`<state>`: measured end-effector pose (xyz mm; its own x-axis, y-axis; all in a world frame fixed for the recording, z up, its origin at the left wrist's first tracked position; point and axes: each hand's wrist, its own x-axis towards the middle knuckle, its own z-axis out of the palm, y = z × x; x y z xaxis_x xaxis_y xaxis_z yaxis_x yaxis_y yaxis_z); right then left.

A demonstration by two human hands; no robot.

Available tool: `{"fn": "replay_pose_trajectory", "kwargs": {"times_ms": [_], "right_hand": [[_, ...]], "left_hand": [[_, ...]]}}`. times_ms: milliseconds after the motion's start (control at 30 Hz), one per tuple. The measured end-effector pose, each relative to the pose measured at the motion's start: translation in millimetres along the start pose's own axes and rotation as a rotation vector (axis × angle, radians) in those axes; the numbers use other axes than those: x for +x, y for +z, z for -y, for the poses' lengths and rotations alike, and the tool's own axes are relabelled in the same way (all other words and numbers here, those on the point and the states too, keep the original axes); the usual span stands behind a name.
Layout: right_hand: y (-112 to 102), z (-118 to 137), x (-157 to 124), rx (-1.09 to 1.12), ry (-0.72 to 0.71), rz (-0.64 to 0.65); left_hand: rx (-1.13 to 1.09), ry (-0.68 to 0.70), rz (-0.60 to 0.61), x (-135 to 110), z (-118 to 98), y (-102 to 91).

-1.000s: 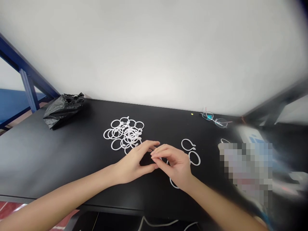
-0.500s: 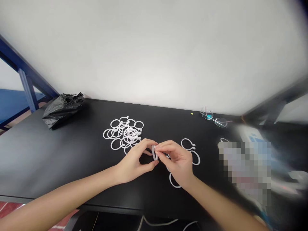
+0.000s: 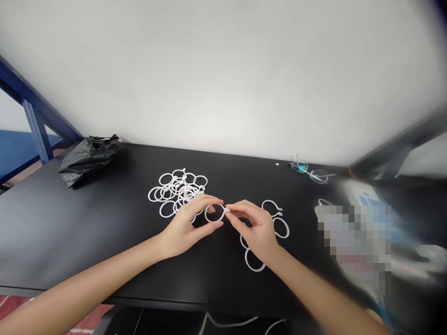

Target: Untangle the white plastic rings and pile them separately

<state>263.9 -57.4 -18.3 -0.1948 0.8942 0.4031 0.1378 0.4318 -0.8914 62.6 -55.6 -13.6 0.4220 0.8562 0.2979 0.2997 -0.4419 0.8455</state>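
Above the middle of the black table, both hands hold one white plastic ring. My left hand pinches its left side between thumb and fingers. My right hand pinches the ring's right end, where its small clasp sits. A heap of several white rings lies just behind my left hand. More separate white rings lie around and under my right hand, one of them near my wrist.
A crumpled black plastic bag sits at the table's back left. A pair of glasses lies at the back right by the wall. A blurred-out area covers things at the right. Blue metal framing stands at the left.
The ring has turned from edge-on to face-on between my fingers, and both hands have lifted slightly toward the heap.
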Motion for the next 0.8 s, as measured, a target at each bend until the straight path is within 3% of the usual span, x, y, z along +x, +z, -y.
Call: {"fn": "replay_pose_trajectory", "kwargs": {"times_ms": [233, 400, 800], "right_hand": [[2, 3, -3, 0.065, 0.05, 0.068], [10, 4, -8, 0.091, 0.004, 0.099], [8, 5, -7, 0.055, -0.102, 0.127]], "left_hand": [[-0.082, -0.004, -0.002, -3, -1, -0.2], [0.055, 0.083, 0.033, -1, 0, 1.3], [0.094, 0.054, 0.027, -1, 3, 0.9]]}}
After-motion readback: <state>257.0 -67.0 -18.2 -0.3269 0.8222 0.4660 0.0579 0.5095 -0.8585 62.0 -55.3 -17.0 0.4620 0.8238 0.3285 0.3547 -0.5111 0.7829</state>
